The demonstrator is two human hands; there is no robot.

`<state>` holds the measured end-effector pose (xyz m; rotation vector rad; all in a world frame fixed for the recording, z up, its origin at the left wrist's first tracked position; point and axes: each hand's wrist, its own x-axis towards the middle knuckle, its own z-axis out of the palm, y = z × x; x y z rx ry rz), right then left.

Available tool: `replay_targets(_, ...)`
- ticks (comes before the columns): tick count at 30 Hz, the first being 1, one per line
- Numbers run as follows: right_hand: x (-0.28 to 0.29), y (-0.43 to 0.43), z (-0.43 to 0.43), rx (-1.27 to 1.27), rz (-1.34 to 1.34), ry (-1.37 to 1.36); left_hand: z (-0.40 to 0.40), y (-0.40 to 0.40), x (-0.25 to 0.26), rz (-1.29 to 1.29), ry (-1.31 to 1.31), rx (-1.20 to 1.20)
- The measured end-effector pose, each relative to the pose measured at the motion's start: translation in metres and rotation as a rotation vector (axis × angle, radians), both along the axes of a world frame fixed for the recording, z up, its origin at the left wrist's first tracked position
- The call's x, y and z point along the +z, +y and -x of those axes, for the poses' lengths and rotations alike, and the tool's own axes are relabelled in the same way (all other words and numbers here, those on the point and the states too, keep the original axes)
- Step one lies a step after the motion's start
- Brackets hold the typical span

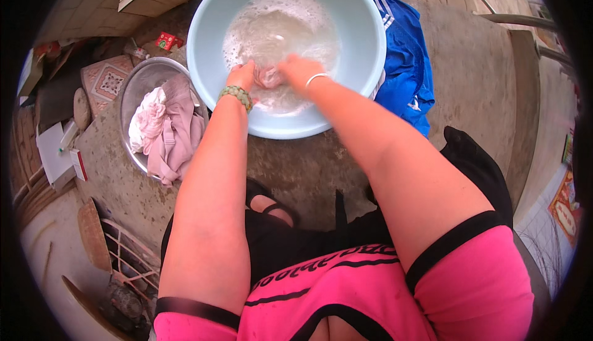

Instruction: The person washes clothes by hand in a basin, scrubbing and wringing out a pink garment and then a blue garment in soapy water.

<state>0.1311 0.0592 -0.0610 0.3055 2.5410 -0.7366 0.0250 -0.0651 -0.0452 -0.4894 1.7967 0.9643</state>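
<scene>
A large pale blue plastic basin (359,49) stands before me, holding cloudy, sudsy water (282,26). Wet pink cloth (270,77) bunches up at the water's surface between my hands. On its left side, my left hand (241,76), with a green beaded bracelet on the wrist, grips the cloth. My right hand (301,73), wearing a pale bangle, is curled on the cloth's other side and blurred by motion. Fingertips of both hands are partly hidden by cloth and water.
Left of the basin, a metal bowl (127,109) holds dusty pink garments (178,128) and a white-pink cloth (148,118). Blue fabric with white stripes (403,67) lies against the basin's right side. A red box (168,41) and a patterned tile (109,82) sit farther left.
</scene>
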Motion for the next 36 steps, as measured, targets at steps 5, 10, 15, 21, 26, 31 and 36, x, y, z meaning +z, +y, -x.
replay_targets(5, -0.034, 0.056, -0.013, -0.561, -0.469, 0.069, -0.021, 0.028, 0.008, -0.119, -0.118, 0.044)
replay_targets(10, 0.06, -0.056, 0.044, -0.257, 0.56, 0.499, 0.037, -0.041, -0.028, -0.636, -0.212, 0.44)
replay_targets(15, 0.047, -0.021, 0.06, -0.66, 0.18, 0.554, -0.006, 0.071, 0.044, -0.503, 0.027, 0.342)
replay_targets(21, 0.087, -0.009, 0.076, -0.791, 0.446, 0.77, 0.039, 0.034, 0.019, -1.217, -0.147, 0.098)
replay_targets(26, 0.096, -0.038, 0.068, -0.525, 0.386, 0.898, 0.03, 0.028, 0.023, -1.25, 0.21, 0.107)
replay_targets(31, 0.033, 0.087, 0.05, -0.518, -0.056, 0.415, 0.001, 0.071, 0.065, -0.802, 0.086, 0.263)
replay_targets(36, -0.043, 0.121, -0.007, -0.551, -0.247, 0.16, 0.001, 0.062, 0.029, -0.228, 0.175, -0.158)
